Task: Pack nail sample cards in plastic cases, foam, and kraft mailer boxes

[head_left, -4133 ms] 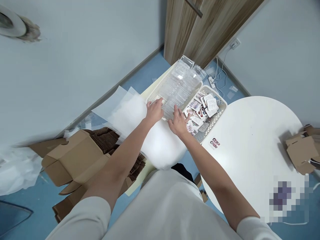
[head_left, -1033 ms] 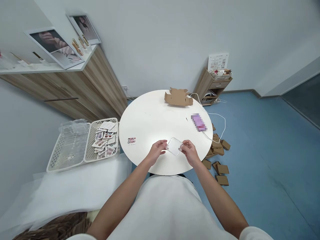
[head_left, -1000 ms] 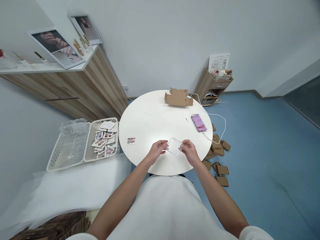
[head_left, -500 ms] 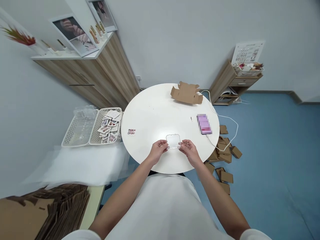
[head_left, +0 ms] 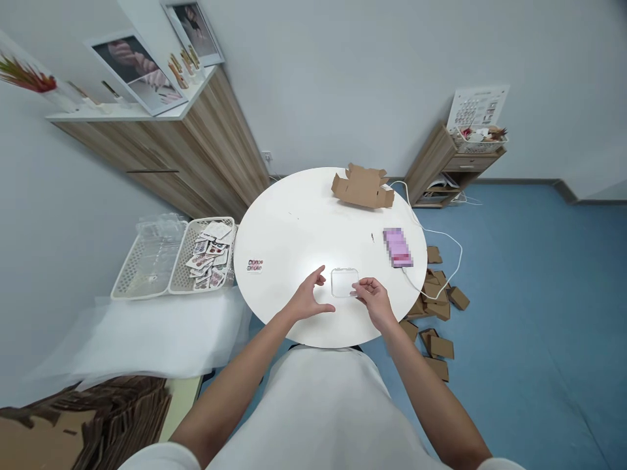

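A clear plastic box is near the front of the round white table. My right hand pinches its right edge between thumb and fingers. Just left of the box, my left hand is apart from it, thumb and fingers spread with nothing between them. To the left lies a small card of press-on nails. An unfolded brown cardboard box sits at the back of the table, and a purple, pixelated phone-like thing with a white cable lies at the right.
At the left stand two white baskets, one with clear plastic boxes, the other with printed packets. White sheets and stacked flat cardboard are nearer me. Several brown boxes lie on the floor at right.
My left hand has let go of the clear box and opened, moving slightly left of it. The box has shifted a little to the right in view, my right hand still on it.
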Demonstrator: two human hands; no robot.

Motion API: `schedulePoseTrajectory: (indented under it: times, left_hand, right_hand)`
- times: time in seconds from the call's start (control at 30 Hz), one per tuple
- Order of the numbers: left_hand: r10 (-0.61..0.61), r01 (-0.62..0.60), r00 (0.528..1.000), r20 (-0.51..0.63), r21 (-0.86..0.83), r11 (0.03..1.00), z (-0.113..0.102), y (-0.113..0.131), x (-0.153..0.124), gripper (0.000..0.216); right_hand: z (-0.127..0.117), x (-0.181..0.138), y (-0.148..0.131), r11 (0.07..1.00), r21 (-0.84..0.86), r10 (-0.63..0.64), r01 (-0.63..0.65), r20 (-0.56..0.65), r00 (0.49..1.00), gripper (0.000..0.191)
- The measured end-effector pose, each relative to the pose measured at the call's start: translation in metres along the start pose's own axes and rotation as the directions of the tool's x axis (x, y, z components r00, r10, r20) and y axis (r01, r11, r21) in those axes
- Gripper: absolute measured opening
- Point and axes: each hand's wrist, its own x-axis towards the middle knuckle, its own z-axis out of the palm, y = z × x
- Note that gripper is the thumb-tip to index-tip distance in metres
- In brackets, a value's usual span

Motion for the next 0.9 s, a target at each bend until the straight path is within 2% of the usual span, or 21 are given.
schedulePoseTrajectory:
  times: [0.17,0.43,0.63,0.7,0.77,0.83,0.9]
  left_hand:
    - [0.119,-0.126,0.990,0.071,0.096,0.987,-0.008,0.006,0.008,0.087]
    - [0.175,-0.181,0.982,0.067,0.097,0.979,-0.013,-0.001,0.008,0.078]
    - [0.199,-0.202,0.976,0.089,0.026,0.979,-0.019,0.001,0.009,0.070]
    - [0.185,-0.184,0.978,0.097,-0.012,0.983,-0.021,0.000,0.010,0.069]
    - [0.172,-0.169,0.979,0.106,-0.035,0.985,-0.024,-0.002,0.010,0.068]
    - [0.167,-0.162,0.978,0.124,-0.048,0.986,-0.025,-0.002,0.010,0.068]
    - [0.168,-0.161,0.975,0.144,-0.057,0.985,-0.026,-0.002,0.010,0.069]
  right_hand:
    - [0.004,-0.004,-0.002,1.000,-0.018,-0.017,0.017,-0.006,1.000,0.034]
    - [0.018,-0.007,0.001,0.999,-0.019,-0.032,0.032,0.004,0.999,0.031]
    - [0.015,-0.006,-0.003,0.969,-0.216,-0.106,0.119,0.071,0.992,0.028]
    - [0.011,-0.005,-0.010,0.928,-0.313,-0.167,0.200,0.130,0.977,0.035]
    - [0.007,-0.005,-0.022,0.853,-0.413,-0.238,0.319,0.235,0.942,0.047]
    - [0.006,-0.005,-0.035,0.745,-0.501,-0.269,0.440,0.377,0.886,0.054]
    - [0.007,-0.004,-0.045,0.624,-0.570,-0.246,0.535,0.506,0.827,0.058]
